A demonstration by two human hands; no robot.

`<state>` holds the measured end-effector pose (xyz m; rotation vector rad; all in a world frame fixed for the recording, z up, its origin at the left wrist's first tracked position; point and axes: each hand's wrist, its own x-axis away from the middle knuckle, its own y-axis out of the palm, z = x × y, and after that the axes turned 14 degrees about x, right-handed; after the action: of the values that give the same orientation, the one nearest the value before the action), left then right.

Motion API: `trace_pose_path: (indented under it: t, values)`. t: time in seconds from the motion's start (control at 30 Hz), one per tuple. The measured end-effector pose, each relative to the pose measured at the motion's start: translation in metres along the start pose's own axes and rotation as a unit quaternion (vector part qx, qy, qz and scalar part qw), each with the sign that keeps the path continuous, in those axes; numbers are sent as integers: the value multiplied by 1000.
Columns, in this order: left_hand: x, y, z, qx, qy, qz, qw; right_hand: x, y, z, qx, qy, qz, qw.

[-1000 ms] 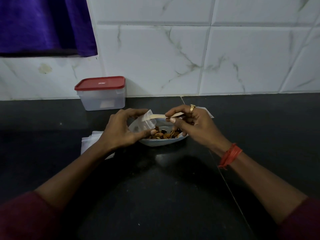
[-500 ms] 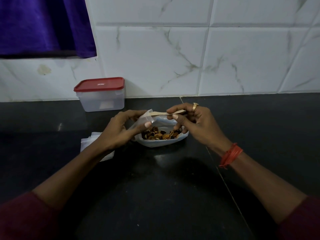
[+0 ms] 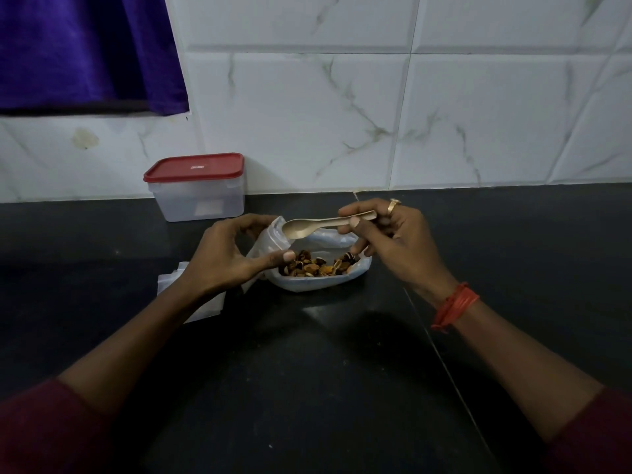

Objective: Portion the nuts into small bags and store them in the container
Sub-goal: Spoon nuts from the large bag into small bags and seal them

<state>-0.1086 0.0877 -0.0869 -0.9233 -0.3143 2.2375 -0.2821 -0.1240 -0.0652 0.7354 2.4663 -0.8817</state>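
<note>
Nuts (image 3: 314, 266), brown and mixed, sit in the shallow white bowl (image 3: 307, 286) near centre. Far left, the red-lidded translucent plastic container (image 3: 196, 188) has its lid on. Our left hand (image 3: 225, 260) pinches open a small clear plastic bag (image 3: 270, 239). Since a moment ago the pale spoon (image 3: 328, 223) has lifted clear, seemingly empty, so another scoop is probably due. Our right hand (image 3: 393, 241) grips its handle in curled fingers.

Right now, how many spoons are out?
1. The spoon is held in the right hand, above the bowl of nuts, beside the bag in the left hand. Others may lie hidden.
</note>
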Motion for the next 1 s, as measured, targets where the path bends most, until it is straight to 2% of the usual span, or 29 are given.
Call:
trace_pose_path:
  t: [0.07, 0.17, 0.23, 0.33, 0.4, 0.47, 0.7, 0.87, 1.0]
  values:
    - [0, -2, -1, -7, -5, 9, 1000, -1, -2, 2, -7, 23, 30, 999]
    - [-1, -4, 0, -21, -1, 12, 1000, -1, -5, 7, 55, 26, 68, 996]
    - [-2, -6, 3, -30, 7, 16, 999, -1, -7, 12, 156, -13, 84, 984]
    - [-3, -6, 4, -36, -1, 10, 999, 2, -7, 16, 328, -91, 67, 938]
    - [-2, -7, 2, -25, -9, -4, 1000, 3, -4, 18, 363, -98, 41, 926]
    - [-2, -7, -2, -15, -15, -15, 1000, 1, -4, 20, 350, -79, 18, 933]
    - [-4, -9, -10, -14, -19, -20, 1000, -1, -7, 19, 195, 34, -12, 980]
    - [-3, -8, -10, -3, -24, -19, 1000, 1, 0, 15, 99, 133, -85, 983]
    - [-3, -8, -9, -7, -16, -19, 1000, -1, 0, 15, 71, 183, -65, 978]
